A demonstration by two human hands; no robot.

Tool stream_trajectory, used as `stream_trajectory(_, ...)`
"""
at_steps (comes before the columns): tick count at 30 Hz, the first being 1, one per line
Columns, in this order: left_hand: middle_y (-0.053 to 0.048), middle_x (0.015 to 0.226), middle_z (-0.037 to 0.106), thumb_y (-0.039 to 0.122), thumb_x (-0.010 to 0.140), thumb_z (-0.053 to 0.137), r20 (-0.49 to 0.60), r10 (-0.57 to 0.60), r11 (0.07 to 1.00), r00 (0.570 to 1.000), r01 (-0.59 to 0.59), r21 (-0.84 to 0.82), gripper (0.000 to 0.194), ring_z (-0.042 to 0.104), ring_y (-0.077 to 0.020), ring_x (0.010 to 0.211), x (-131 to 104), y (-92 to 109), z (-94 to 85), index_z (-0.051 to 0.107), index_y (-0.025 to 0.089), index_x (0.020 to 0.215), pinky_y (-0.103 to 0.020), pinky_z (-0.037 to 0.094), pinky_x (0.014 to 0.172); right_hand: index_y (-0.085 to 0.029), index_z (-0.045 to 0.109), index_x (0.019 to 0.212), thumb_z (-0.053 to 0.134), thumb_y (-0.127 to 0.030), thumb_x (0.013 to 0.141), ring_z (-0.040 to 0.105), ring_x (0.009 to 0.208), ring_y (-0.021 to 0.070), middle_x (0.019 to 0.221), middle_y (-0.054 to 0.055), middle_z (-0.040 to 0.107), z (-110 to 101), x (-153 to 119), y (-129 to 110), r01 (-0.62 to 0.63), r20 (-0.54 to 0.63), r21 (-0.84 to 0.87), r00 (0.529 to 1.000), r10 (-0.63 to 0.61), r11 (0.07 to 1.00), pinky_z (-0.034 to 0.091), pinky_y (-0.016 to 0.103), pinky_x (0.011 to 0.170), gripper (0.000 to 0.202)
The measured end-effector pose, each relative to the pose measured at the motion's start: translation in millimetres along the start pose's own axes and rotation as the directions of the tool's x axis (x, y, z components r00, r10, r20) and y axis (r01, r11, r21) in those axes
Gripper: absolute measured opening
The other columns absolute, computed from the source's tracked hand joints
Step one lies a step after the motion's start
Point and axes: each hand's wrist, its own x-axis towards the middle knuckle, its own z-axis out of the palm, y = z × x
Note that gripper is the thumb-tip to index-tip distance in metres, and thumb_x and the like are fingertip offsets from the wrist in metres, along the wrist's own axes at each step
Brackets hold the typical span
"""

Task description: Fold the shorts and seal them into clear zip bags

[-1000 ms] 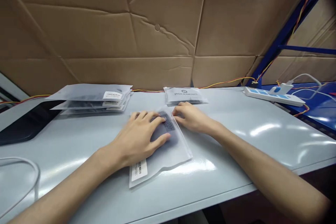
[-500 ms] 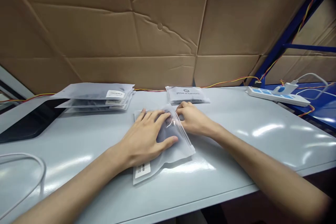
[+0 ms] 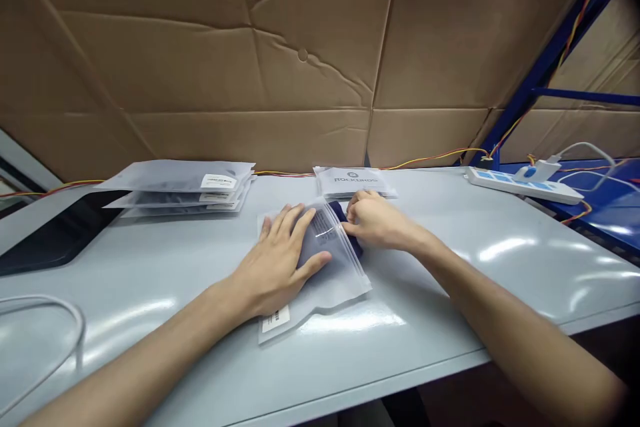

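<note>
A frosted plastic zip bag (image 3: 336, 283) lies slanted on the table, with printed text near its zip edge and a white barcode label (image 3: 275, 319) at its lower left corner. My left hand (image 3: 273, 263) rests on the bag, fingers spread flat. At the bag's zip edge, on the right, my right hand (image 3: 376, 219) pinches a dark blue cloth-like item (image 3: 356, 244) that sticks out of the opening. Whatever part of the item is inside the bag cannot be made out.
Several frosted bags with barcode labels (image 3: 175, 177) are stacked at the back left, partly over a black flat panel (image 3: 55, 233). Behind my right hand lies another printed frosted bag (image 3: 350, 181). A power strip (image 3: 525, 185) stands back right; a white cable (image 3: 75, 320) curves at left.
My right hand has moved slightly to the right, and the dark blue item now shows outside the bag's opening. The left hand stays flat on the bag.
</note>
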Motion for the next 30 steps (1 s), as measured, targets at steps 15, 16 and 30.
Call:
stream_trajectory(15, -0.015, 0.171, 0.016, 0.066, 0.100, 0.024, 0.154, -0.154, 0.977, 0.976, 0.127, 0.170, 0.079, 0.010, -0.0428, 0.157, 0.0, -16.4, -7.0, 0.024, 0.019, 0.164, -0.072, 0.016, 0.120, -0.009, 0.068, 0.114, 0.056, -0.029, 0.097, 0.057, 0.120, 0.0362, 0.122, 0.022, 0.066, -10.6, 8.0, 33.9, -0.274, -0.119, -0.297, 0.961, 0.249, 0.915, 0.046, 0.042, 0.091, 0.028)
stream_trajectory(16, -0.015, 0.170, 0.019, 0.066, 0.100, 0.026, 0.139, -0.158, 0.974, 0.978, 0.131, 0.184, 0.079, 0.013, -0.0436, 0.156, 0.1, -17.5, -7.6, 0.028, 0.019, 0.163, -0.072, 0.016, 0.119, -0.009, 0.066, 0.117, 0.055, -0.028, 0.098, 0.058, 0.120, 0.0352, 0.124, 0.021, 0.066, -10.7, 7.4, 29.7, -0.277, -0.153, -0.272, 0.958, 0.242, 0.922, 0.046, 0.041, 0.091, 0.029)
stream_trajectory(30, -0.011, 0.151, 0.054, 0.037, 0.099, 0.034, 0.101, 0.030, 0.994, 0.994, -0.040, 0.097, 0.052, 0.049, -0.0288, 0.139, 0.7, -22.3, -20.8, 0.052, 0.018, 0.145, -0.044, 0.049, 0.108, -0.017, 0.059, 0.114, 0.047, -0.042, 0.100, 0.071, 0.092, 0.0293, 0.109, 0.015, 0.073, 5.7, -4.7, -23.1, -0.153, -0.030, -0.158, 0.988, 0.150, 0.976, 0.046, 0.035, 0.069, 0.031)
